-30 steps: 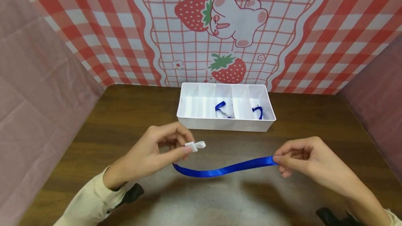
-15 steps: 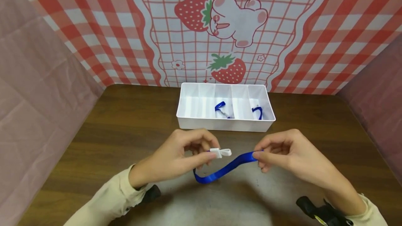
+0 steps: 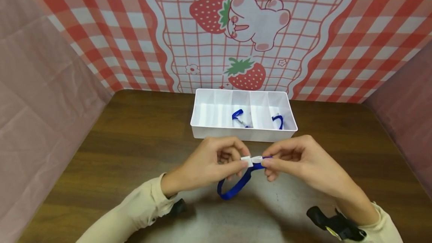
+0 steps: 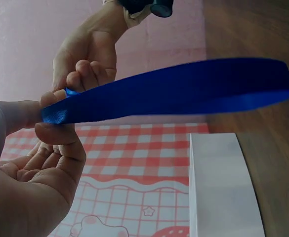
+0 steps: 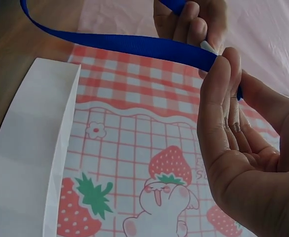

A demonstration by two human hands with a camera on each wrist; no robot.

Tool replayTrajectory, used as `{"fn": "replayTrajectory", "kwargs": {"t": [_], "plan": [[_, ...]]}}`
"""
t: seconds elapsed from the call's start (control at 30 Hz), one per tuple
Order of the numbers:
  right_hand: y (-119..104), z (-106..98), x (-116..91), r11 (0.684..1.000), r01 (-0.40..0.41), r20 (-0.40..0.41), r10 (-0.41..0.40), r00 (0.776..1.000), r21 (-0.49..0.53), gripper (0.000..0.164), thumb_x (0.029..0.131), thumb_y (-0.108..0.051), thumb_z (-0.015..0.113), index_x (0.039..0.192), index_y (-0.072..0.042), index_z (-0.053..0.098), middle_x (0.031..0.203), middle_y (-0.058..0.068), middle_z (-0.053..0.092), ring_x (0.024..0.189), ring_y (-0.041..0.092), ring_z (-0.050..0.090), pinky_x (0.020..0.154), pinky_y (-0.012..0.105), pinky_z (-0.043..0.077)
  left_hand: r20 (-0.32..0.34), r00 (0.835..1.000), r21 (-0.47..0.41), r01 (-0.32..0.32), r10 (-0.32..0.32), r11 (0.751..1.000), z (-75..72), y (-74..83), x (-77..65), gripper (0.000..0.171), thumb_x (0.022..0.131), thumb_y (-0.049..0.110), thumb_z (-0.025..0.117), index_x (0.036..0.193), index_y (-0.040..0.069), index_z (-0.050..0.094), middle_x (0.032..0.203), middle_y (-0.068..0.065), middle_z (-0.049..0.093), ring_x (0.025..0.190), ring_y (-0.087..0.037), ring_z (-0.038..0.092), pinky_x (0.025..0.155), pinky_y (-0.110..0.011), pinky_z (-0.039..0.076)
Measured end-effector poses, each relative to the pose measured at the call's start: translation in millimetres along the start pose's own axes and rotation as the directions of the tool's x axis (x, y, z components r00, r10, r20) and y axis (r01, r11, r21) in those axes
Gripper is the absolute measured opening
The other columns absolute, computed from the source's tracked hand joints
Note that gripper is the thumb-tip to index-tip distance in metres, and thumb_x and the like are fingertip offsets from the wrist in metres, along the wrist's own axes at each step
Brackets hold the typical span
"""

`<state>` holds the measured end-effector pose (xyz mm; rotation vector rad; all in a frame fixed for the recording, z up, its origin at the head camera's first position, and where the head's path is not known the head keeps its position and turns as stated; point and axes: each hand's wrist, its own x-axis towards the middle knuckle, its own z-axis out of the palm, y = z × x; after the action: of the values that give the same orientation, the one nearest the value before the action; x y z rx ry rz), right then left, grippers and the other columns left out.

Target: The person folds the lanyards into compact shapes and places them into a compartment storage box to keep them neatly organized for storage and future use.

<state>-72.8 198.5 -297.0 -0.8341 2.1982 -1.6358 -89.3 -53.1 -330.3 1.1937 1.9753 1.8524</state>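
Observation:
A blue ribbon strap (image 3: 233, 191) loops down between both hands over the table. At one end is a small white clip (image 3: 247, 161) with a white loop, pinched between the thumb and fingers of my left hand (image 3: 212, 166). My right hand (image 3: 302, 160) pinches the strap's other end, close beside the clip's loop. In the left wrist view the strap (image 4: 174, 94) bows out as a wide curve from the fingers. The right wrist view shows the blue strap (image 5: 134, 45) running into the right fingertips, with a bit of white visible just behind them.
Behind the hands, a white divided box (image 3: 243, 134) stands on the brown wooden table (image 3: 141, 123). Two of its compartments hold other blue straps, one in the middle and one at the right end. A red checked cloth (image 3: 118, 40) hangs behind.
The hands have come together, left moving right and right moving left. The strap between them has gone from a long shallow sag to a tight loop, its free end now at the clip.

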Motion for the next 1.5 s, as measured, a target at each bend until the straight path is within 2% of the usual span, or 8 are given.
{"fn": "replayTrajectory", "kwargs": {"t": [0.23, 0.53, 0.73, 0.87, 0.97, 1.1, 1.3, 1.5], "plan": [[2.7, 6.2, 4.5, 0.999, -0.020, -0.002, 0.020, 1.000, -0.040, 0.008, 0.095, -0.004, 0.066, 0.097, -0.007, 0.073, 0.077, 0.005, 0.073, 0.068, 0.022, 0.071, 0.063, 0.038, 0.058, -0.030, 0.999, 0.122, -0.009, 0.013, 0.993, 7.7, -1.0, 2.5, 0.006, 0.092, 0.004, 0.068, 0.095, 0.005, 0.063, 0.066, 0.003, 0.065, 0.054, -0.004, 0.057, 0.049, -0.024, 0.050], [-0.9, 8.9, -0.5, 0.996, 0.024, -0.020, -0.026, 0.999, -0.082, 0.012, 0.095, -0.002, 0.065, 0.098, -0.010, 0.074, 0.075, 0.002, 0.071, 0.065, 0.020, 0.069, 0.059, 0.035, 0.057, 0.048, 0.995, 0.351, -0.100, 0.089, 0.931, 5.3, -2.7, 3.7, 0.020, 0.090, 0.017, 0.074, 0.104, 0.011, 0.062, 0.079, 0.009, 0.067, 0.063, 0.003, 0.054, 0.051, -0.016, 0.046], [-4.2, 6.6, -4.5, 0.997, 0.019, -0.011, -0.020, 1.000, -0.076, 0.015, 0.095, -0.001, 0.064, 0.101, -0.010, 0.074, 0.076, 0.003, 0.070, 0.066, 0.019, 0.068, 0.059, 0.034, 0.057, 0.164, 0.980, 0.456, -0.177, 0.114, 0.872, 10.2, -3.6, 4.7, 0.033, 0.089, 0.026, 0.076, 0.116, 0.009, 0.064, 0.109, 0.003, 0.065, 0.100, -0.003, 0.058, 0.087, -0.016, 0.048], [-6.0, 6.2, -6.1, 0.997, 0.025, -0.005, -0.025, 1.000, -0.079, 0.015, 0.095, 0.001, 0.064, 0.102, -0.010, 0.073, 0.077, 0.002, 0.071, 0.066, 0.019, 0.068, 0.059, 0.035, 0.057, 0.212, 0.975, 0.432, -0.157, 0.070, 0.888, 16.4, -6.8, 4.0, 0.016, 0.094, 0.022, 0.071, 0.102, 0.011, 0.063, 0.088, 0.007, 0.061, 0.078, 0.002, 0.054, 0.068, -0.011, 0.044], [-7.8, 5.3, -7.8, 0.997, 0.021, -0.020, -0.022, 1.000, -0.077, 0.015, 0.095, 0.001, 0.064, 0.102, -0.009, 0.072, 0.079, 0.003, 0.071, 0.067, 0.020, 0.069, 0.059, 0.036, 0.058, 0.191, 0.981, 0.401, -0.115, 0.040, 0.909, 18.1, -8.4, 2.8, 0.012, 0.096, 0.018, 0.067, 0.090, 0.013, 0.058, 0.072, 0.009, 0.052, 0.062, 0.002, 0.046, 0.054, -0.012, 0.038], [-9.3, 3.5, -10.3, 0.997, 0.013, -0.036, -0.015, 0.999, -0.073, 0.016, 0.095, 0.003, 0.062, 0.103, -0.008, 0.071, 0.080, 0.005, 0.071, 0.067, 0.020, 0.069, 0.059, 0.037, 0.058, 0.138, 0.988, 0.395, -0.120, 0.071, 0.911, 17.6, -8.0, 1.3, 0.008, 0.095, 0.015, 0.068, 0.091, 0.012, 0.061, 0.075, 0.009, 0.054, 0.063, 0.000, 0.049, 0.056, -0.012, 0.041], [-8.5, 1.2, -10.6, 0.996, 0.030, -0.043, -0.034, 0.999, -0.087, 0.017, 0.095, 0.005, 0.062, 0.102, -0.008, 0.071, 0.079, 0.005, 0.071, 0.066, 0.020, 0.068, 0.059, 0.036, 0.058, 0.090, 0.986, 0.472, -0.166, 0.139, 0.866, 15.7, -5.4, -0.7, 0.011, 0.092, 0.014, 0.071, 0.099, 0.008, 0.065, 0.084, 0.006, 0.057, 0.071, -0.002, 0.050, 0.061, -0.010, 0.041], [-7.6, -0.2, -10.0, 0.996, 0.039, -0.046, -0.043, 0.998, -0.081, 0.018, 0.095, 0.006, 0.061, 0.103, -0.006, 0.071, 0.080, 0.006, 0.071, 0.066, 0.020, 0.069, 0.059, 0.036, 0.058, 0.072, 0.987, 0.533, -0.160, 0.144, 0.831, 13.1, -0.2, -2.8, 0.007, 0.093, 0.013, 0.068, 0.099, 0.010, 0.065, 0.084, 0.008, 0.059, 0.070, -0.002, 0.050, 0.062, -0.012, 0.041]]}}
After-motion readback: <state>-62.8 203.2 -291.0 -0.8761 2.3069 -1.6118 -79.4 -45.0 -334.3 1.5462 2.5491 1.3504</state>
